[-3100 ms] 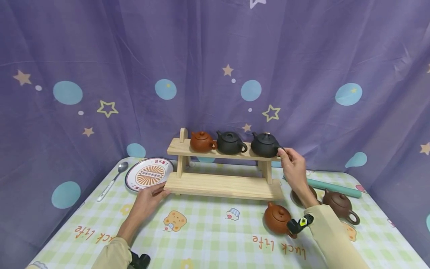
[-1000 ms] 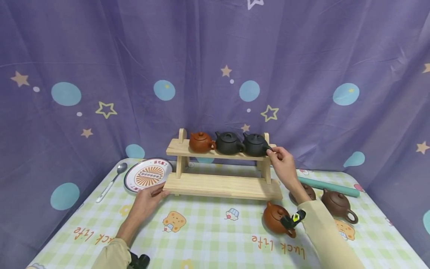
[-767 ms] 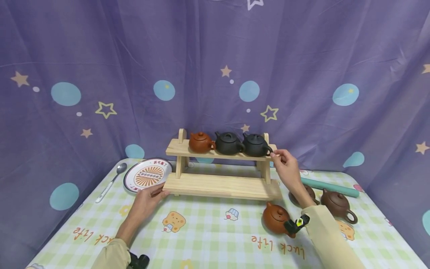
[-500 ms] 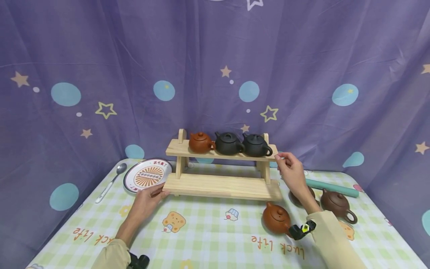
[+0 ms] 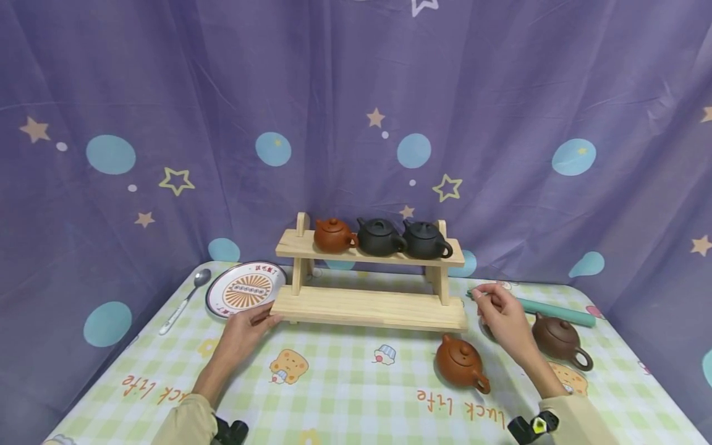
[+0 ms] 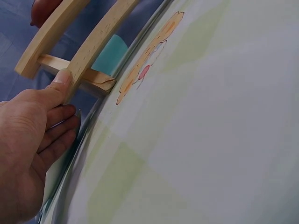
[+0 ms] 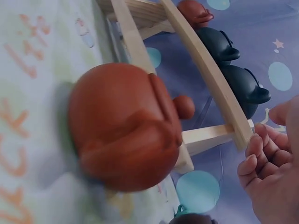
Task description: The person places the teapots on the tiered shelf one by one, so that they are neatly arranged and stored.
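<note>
At the left end of a two-tier wooden display rack (image 5: 367,307), my left hand (image 5: 245,337) holds the lower board; in the left wrist view its thumb (image 6: 61,79) lies on the wood. A reddish-brown teapot (image 5: 332,236) and two black teapots (image 5: 380,237) (image 5: 425,241) stand in a row on the upper board. My right hand (image 5: 505,321) hovers right of the rack, fingers loosely curled and holding nothing. Below it sits an orange-brown teapot (image 5: 458,363) on the table. A dark brown teapot (image 5: 558,339) stands farther right; another brown one (image 5: 487,329) is mostly hidden behind the right hand.
A patterned plate (image 5: 247,289) and a spoon (image 5: 186,301) lie left of the rack. Along the back right rests a long green tube-like thing (image 5: 559,312). A purple curtain (image 5: 356,93) hangs behind the checked tablecloth (image 5: 345,395).
My right hand slid the rightmost black teapot left against its neighbour, let go of its handle, then drew back down and right. My left hand stayed on the rack.
</note>
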`<state>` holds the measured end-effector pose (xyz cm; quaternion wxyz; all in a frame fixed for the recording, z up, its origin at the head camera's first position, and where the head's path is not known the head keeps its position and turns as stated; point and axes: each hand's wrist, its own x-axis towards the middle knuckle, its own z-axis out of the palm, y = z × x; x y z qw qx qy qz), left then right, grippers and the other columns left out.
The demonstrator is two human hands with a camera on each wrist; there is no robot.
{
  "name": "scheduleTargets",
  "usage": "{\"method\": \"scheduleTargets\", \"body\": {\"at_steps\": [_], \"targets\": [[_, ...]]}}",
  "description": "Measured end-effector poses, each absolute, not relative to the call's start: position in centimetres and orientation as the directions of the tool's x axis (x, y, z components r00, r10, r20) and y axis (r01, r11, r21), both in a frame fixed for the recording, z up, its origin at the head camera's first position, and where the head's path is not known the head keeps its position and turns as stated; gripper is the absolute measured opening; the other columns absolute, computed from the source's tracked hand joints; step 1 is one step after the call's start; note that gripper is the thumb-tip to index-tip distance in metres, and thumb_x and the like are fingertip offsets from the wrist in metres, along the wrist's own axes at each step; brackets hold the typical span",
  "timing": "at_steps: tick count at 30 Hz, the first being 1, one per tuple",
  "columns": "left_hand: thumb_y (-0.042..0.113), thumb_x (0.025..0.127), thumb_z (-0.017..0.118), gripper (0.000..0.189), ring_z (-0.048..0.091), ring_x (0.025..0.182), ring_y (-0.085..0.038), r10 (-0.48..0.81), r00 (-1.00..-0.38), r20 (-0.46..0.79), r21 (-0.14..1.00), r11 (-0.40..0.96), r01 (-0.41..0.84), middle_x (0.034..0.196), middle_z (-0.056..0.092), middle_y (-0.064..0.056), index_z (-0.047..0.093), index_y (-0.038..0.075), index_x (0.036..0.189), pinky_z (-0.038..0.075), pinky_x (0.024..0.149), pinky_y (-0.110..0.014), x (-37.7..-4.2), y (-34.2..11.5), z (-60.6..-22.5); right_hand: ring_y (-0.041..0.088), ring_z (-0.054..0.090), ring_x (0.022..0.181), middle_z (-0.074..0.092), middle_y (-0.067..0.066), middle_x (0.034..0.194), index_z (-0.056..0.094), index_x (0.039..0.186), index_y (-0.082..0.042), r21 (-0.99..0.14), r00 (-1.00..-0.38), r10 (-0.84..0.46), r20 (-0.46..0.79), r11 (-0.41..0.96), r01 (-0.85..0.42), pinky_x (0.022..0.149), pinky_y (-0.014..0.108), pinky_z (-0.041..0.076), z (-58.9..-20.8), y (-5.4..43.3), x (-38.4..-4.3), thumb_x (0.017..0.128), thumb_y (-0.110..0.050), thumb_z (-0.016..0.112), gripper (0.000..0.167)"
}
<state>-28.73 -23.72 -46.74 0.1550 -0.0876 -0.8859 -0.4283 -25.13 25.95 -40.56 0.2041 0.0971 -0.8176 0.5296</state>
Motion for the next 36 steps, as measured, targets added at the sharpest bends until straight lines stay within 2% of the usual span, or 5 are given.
{"method": "scheduleTargets", "body": {"at_steps": [5,9,21,28,36], "targets": [[0.023,0.097,0.076,0.047,0.073,0.106,-0.031,0.027,-0.935,0.354,0.726,0.622,0.292,0.118,0.073,-0.02,0.065,-0.005,0.133,0.058,0.093,-0.044,-28.7,-23.7,-46.7,0.021,0.055,0.062,0.059,0.011,0.075,0.062,0.117,0.004,-0.818,-0.905,0.005,0.426,0.43,-0.383,0.051,0.028,0.047,-41.5,26.9,-23.3,0.11,-0.017,0.055,0.023],[0.021,0.097,0.077,0.046,0.073,0.106,-0.032,0.02,-0.936,0.352,0.73,0.62,0.288,0.118,0.073,-0.02,0.066,-0.005,0.133,0.058,0.093,-0.044,-28.7,-23.7,-46.8,0.02,0.059,0.066,0.061,0.009,0.078,0.063,0.118,0.003,-0.811,-0.91,-0.001,0.415,0.454,-0.37,0.055,0.029,0.051,-42.2,27.3,-22.0,0.11,-0.015,0.055,0.021],[0.02,0.097,0.076,0.046,0.072,0.108,-0.032,0.022,-0.943,0.333,0.753,0.595,0.28,0.121,0.072,-0.021,0.064,-0.006,0.134,0.059,0.093,-0.041,-28.7,-23.7,-46.8,0.018,0.058,0.062,0.061,0.002,0.074,0.065,0.115,-0.002,-0.813,-0.963,0.041,0.266,0.546,-0.201,0.053,0.026,0.045,-44.7,28.0,-18.1,0.108,-0.018,0.059,0.018],[0.023,0.098,0.076,0.048,0.072,0.108,-0.032,0.016,-0.946,0.323,0.749,0.607,0.266,0.12,0.072,-0.02,0.064,-0.005,0.135,0.057,0.095,-0.044,-28.6,-23.6,-46.6,0.017,0.057,0.059,0.056,0.001,0.071,0.066,0.113,-0.003,-0.836,-0.974,0.016,0.225,0.516,-0.184,0.054,0.026,0.043,-46.0,28.5,-16.4,0.108,-0.013,0.059,0.014],[0.026,0.097,0.076,0.048,0.073,0.108,-0.029,0.013,-0.945,0.327,0.735,0.625,0.262,0.119,0.073,-0.016,0.066,-0.003,0.134,0.055,0.098,-0.048,-28.6,-23.6,-46.5,0.019,0.055,0.059,0.056,0.004,0.071,0.062,0.117,0.005,-0.912,-0.997,-0.053,0.057,0.405,-0.073,0.051,0.031,0.048,-46.2,28.6,-15.6,0.11,-0.014,0.054,0.023]]}}
